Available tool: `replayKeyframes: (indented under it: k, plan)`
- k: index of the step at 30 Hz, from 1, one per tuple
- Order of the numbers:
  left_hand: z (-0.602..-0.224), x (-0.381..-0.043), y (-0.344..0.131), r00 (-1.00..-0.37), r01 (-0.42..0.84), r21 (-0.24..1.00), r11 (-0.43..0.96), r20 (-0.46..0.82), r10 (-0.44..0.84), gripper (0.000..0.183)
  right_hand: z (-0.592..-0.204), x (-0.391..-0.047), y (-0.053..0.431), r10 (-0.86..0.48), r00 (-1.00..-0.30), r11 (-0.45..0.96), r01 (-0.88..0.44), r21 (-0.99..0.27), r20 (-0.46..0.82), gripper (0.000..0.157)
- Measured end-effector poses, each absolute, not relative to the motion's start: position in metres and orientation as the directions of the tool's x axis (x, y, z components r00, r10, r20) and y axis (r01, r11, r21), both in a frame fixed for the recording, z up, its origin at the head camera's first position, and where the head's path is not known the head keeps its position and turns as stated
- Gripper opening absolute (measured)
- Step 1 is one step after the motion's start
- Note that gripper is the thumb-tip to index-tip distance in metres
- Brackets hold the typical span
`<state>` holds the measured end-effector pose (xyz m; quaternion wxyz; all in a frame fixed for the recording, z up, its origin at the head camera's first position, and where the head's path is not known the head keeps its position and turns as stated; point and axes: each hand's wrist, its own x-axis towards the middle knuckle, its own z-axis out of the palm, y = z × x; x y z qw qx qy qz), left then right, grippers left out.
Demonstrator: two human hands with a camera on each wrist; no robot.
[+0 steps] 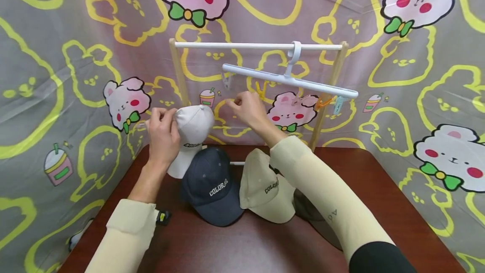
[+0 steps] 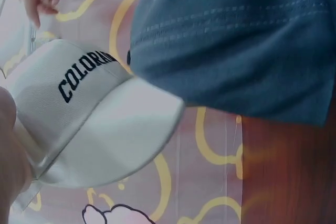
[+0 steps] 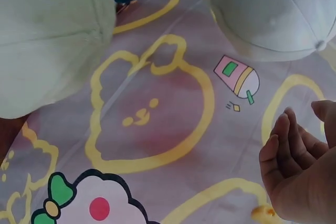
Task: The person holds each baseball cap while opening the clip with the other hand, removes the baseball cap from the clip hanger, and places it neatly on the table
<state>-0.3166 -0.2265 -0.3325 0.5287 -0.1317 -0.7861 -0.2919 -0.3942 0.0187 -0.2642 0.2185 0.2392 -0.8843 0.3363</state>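
Observation:
My left hand [image 1: 163, 134] grips the side of a white baseball cap [image 1: 195, 123], lifted with its brim pointing down. Black lettering shows on its front in the left wrist view. To the right, my right hand [image 1: 250, 108] is raised under a white hanger [image 1: 288, 80], its fingers loosely bent and nothing visible in them in the right wrist view. Several coloured clips dangle from the hanger: a clear clip [image 1: 226, 81] at its lifted left end, a yellow clip [image 1: 260, 90] just above the right hand, and a blue clip [image 1: 338, 105] at the lower right end.
The hanger hooks over a white rod [image 1: 235, 45] between wooden posts. On the brown table [image 1: 242, 243] sit a navy cap [image 1: 212, 184], a beige cap [image 1: 265, 188] and a dark cap [image 1: 314, 218] partly behind my right forearm. Printed cloth surrounds the table.

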Motion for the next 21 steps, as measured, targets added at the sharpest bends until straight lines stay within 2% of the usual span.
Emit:
replayKeyframes:
  k: [4, 8, 16, 21]
  plan:
    - [-0.328, -0.31, -0.236, -0.383, 0.518, 0.35, 0.78, 0.911, -0.154, 0.023, -0.27, -0.387, 0.025, -0.318, -0.78, 0.631, -0.598, -0.493, 0.539, 0.043]
    - [-0.32, -0.302, -0.239, -0.325, 0.54, 0.336, 0.772, 0.929, -0.177, 0.022, -0.275, -0.386, 0.035, -0.31, -0.779, 0.632, -0.597, -0.494, 0.545, 0.049]
    - [-0.296, -0.291, -0.246, -0.179, 0.552, 0.276, 0.787, 0.961, -0.211, 0.021, -0.284, -0.387, 0.057, -0.281, -0.789, 0.605, -0.587, -0.537, 0.546, 0.05]
    - [-0.282, -0.283, -0.248, -0.138, 0.562, 0.32, 0.763, 0.945, -0.295, 0.019, -0.293, -0.387, 0.071, -0.268, -0.81, 0.595, -0.565, -0.571, 0.522, 0.048]
